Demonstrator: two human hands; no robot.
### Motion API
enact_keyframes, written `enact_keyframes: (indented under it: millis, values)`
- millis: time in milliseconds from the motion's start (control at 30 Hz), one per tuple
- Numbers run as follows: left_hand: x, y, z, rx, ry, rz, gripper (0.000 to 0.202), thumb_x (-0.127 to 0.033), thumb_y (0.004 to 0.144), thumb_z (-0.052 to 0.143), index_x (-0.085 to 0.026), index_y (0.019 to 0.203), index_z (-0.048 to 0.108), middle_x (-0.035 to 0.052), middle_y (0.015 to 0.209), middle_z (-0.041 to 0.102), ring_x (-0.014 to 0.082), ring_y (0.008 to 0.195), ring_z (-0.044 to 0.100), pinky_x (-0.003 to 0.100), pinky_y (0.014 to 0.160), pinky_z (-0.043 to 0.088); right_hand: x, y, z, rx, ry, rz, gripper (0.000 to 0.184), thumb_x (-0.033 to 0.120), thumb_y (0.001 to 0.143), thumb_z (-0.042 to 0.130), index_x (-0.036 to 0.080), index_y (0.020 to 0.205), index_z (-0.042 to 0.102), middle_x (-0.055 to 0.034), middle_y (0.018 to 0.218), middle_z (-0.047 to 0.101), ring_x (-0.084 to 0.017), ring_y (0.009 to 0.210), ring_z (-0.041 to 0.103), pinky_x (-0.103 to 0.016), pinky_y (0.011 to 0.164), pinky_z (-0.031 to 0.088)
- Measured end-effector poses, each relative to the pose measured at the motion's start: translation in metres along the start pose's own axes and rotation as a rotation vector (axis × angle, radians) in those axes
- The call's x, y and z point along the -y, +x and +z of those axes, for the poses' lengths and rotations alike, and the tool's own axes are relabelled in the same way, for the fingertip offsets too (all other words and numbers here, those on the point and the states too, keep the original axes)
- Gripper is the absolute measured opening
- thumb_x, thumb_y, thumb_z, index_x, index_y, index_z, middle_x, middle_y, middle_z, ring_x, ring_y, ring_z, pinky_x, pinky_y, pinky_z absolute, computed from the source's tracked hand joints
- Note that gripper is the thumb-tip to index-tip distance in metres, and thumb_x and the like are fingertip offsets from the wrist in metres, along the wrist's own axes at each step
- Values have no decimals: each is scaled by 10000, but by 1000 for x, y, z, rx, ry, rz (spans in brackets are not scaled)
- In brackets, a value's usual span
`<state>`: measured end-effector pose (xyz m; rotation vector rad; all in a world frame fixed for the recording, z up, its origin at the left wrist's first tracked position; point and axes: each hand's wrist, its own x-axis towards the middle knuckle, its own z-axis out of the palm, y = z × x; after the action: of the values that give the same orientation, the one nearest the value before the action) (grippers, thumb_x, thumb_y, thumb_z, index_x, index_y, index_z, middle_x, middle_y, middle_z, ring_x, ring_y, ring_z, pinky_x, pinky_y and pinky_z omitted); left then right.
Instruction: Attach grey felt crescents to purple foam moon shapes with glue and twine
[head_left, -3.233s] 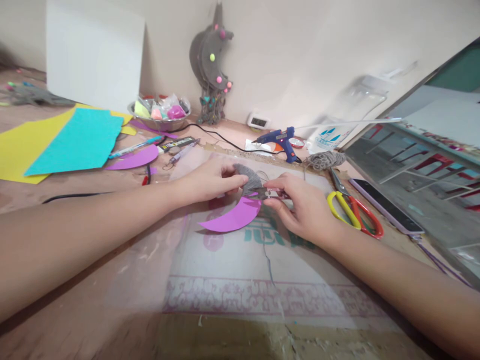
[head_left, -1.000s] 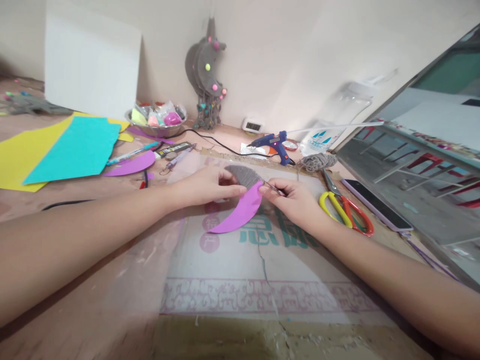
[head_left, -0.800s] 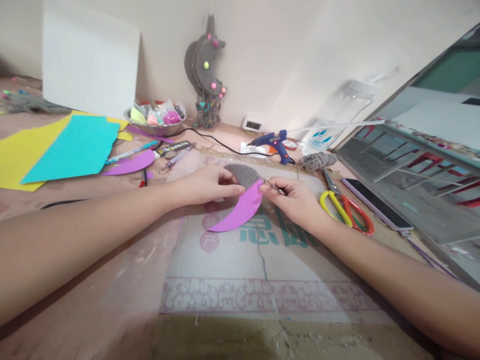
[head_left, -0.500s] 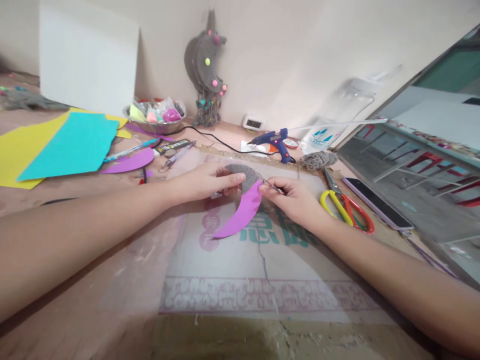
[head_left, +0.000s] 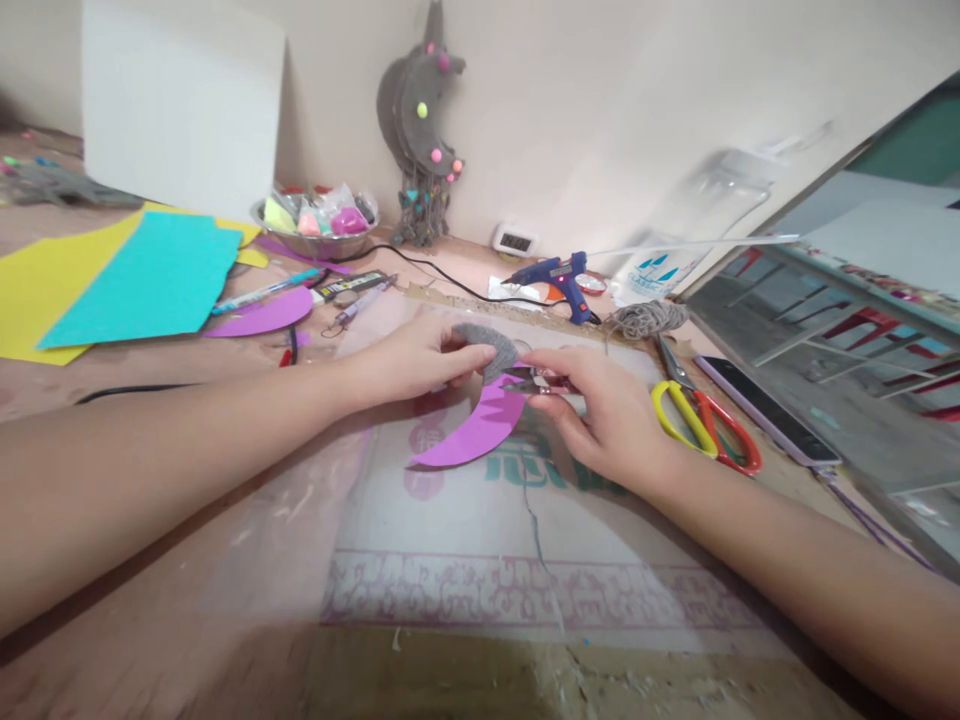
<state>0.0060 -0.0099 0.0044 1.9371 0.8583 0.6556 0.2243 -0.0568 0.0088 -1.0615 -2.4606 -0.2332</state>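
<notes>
My left hand [head_left: 442, 352] is closed on a purple crescent cutout [head_left: 471, 428], pinching its upper part with thumb and fingers. Grey yarn [head_left: 491, 350] is wrapped over that upper end, while the lower part is bare purple. In my right hand [head_left: 592, 400] is a pair of small thread snips [head_left: 536, 382], held between thumb and fingers. Their dark blades lie over the crescent at the lower edge of the wrapped yarn. Whether the blades touch the yarn, I cannot tell.
A printed plastic sheet [head_left: 442, 520] covers the work area. Orange and yellow-handled scissors [head_left: 686, 400], a phone [head_left: 765, 410], a grey yarn bundle [head_left: 649, 318] and a blue glue gun [head_left: 559, 280] are to the right. Coloured sheets [head_left: 150, 280] and a filled bowl [head_left: 315, 240] are left.
My right hand has turned and opened out somewhat, bringing the snips' blades over the crescent by the yarn's edge. The left hand keeps its hold. The view has shifted slightly.
</notes>
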Motion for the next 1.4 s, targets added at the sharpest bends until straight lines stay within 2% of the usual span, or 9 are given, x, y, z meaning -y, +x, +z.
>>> enact_keyframes:
  millis: [167, 433, 633, 1067, 1400]
  values:
    - [-1, -1, 0, -12, 16, 4, 356, -335, 830, 453, -141, 538, 513, -20, 469, 485, 56, 426, 410, 195, 435, 314, 1, 1, 0, -22, -23, -28, 322, 390, 900, 426, 154, 1091, 533, -100, 920, 644, -196, 761, 608, -315, 651, 470]
    - [3, 2, 0, -20, 15, 16, 313, -330, 813, 464, -146, 564, 508, -18, 508, 509, 65, 458, 435, 198, 445, 324, -6, 0, 4, -8, -117, -99, 165, 300, 879, 492, 164, 935, 565, -52, 781, 642, -182, 719, 575, -297, 640, 425]
    - [2, 1, -1, -8, -17, 23, 263, -298, 801, 479, -148, 589, 521, -27, 499, 499, 60, 452, 423, 195, 455, 339, -6, 1, 6, 4, -160, -66, 179, 306, 881, 489, 162, 941, 575, -50, 794, 652, -181, 729, 571, -292, 636, 407]
    - [1, 0, 0, -7, -2, -8, 275, -309, 803, 471, -152, 584, 524, -28, 472, 502, 63, 426, 424, 202, 447, 343, -3, 2, 7, 40, -248, -88, 227, 335, 903, 449, 162, 952, 587, -53, 781, 641, -184, 731, 553, -299, 633, 381]
    - [1, 1, 0, 1, 2, -4, 282, -296, 799, 473, -150, 561, 511, -28, 470, 502, 60, 424, 420, 197, 436, 333, -4, 2, 6, 27, -209, -117, 195, 302, 908, 442, 175, 950, 583, -50, 780, 643, -182, 712, 546, -292, 633, 389]
